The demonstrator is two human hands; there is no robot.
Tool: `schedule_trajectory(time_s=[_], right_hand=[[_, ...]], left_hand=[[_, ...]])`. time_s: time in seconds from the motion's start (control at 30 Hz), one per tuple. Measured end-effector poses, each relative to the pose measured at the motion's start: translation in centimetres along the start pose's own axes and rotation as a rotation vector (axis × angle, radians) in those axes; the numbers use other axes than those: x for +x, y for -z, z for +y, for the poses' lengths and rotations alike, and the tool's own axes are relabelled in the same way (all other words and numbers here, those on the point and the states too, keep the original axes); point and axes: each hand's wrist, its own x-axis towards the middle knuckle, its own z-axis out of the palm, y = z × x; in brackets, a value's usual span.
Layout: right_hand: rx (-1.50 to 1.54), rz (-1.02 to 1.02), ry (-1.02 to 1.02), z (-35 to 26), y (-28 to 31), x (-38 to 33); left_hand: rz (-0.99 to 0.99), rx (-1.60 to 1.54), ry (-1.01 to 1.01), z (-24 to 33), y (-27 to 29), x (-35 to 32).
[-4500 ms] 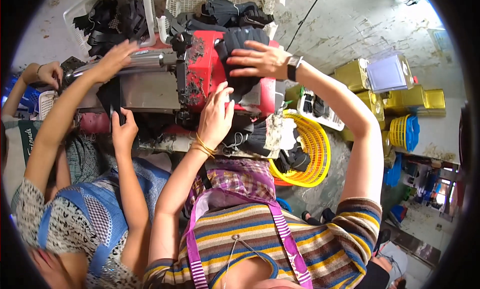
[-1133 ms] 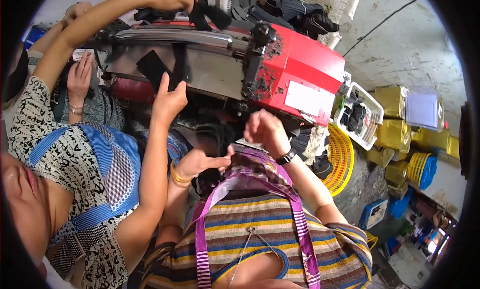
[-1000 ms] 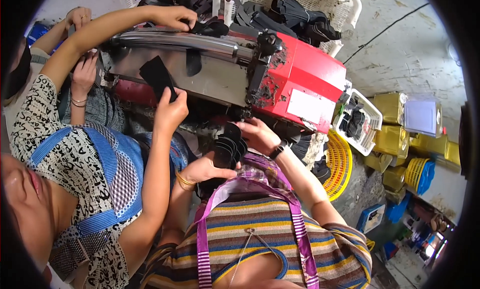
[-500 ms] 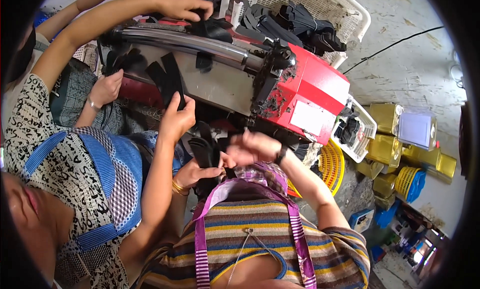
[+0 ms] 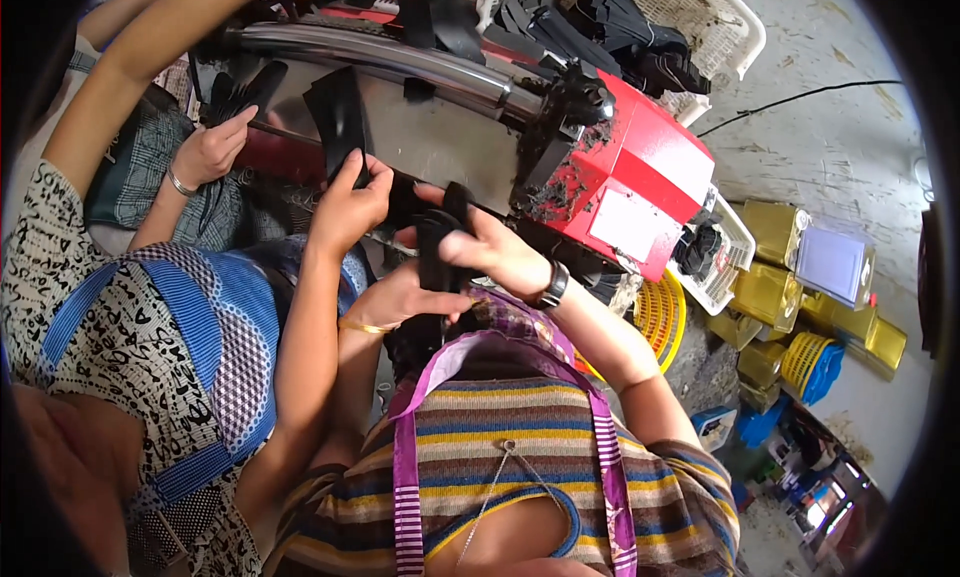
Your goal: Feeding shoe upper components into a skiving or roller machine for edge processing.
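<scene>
Black flat strips (image 5: 436, 239), bunched together, stand up in front of my torso. Pinched round their lower end is my left hand (image 5: 402, 295), with a gold bangle at its wrist. My right hand (image 5: 505, 261), wearing a dark wristwatch (image 5: 553, 284), closes on the upper part of the same bunch; its thumb is slightly blurred. Just left of this, a co-worker's hand (image 5: 352, 199) grips another bundle of black strips (image 5: 338, 117) at the machine's near edge. Farther left, another person's hand (image 5: 212, 155) with a silver bracelet holds a fan of black strips (image 5: 240, 92).
A red machine (image 5: 625, 177) with a chrome roller (image 5: 390, 62) and metal bed lies ahead, debris on its end. Beyond it, a white basket (image 5: 735, 32) holds black bundles. Rightward are a yellow basket (image 5: 660, 322), a small white basket (image 5: 738, 252) and golden cans (image 5: 770, 232).
My right hand has come up and left onto the black strips, closing on them. My left hand has raised the bunch slightly. The co-worker's far arm has moved up toward the top edge.
</scene>
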Motion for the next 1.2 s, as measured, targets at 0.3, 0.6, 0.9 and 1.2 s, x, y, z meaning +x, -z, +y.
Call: schedule_trajectory(time_s=[0.3,0.6,0.9,1.2], right_hand=[[0.036,0.323,0.384,0.4,0.6,2.9],[-0.934,0.580,0.749,-6.3,2.2,2.8],[-1.212,0.167,0.520,-18.7,8.7,7.8],[-1.506,-0.245,0.154,-15.3,15.9,15.0]], left_hand=[[0.301,0.684,-0.244,-0.7,1.7,-0.1],[0.399,0.104,-0.072,-0.2,3.6,1.0],[0.669,0.735,-0.116,0.3,6.0,1.8],[0.626,0.630,-0.096,2.4,6.1,3.7]])
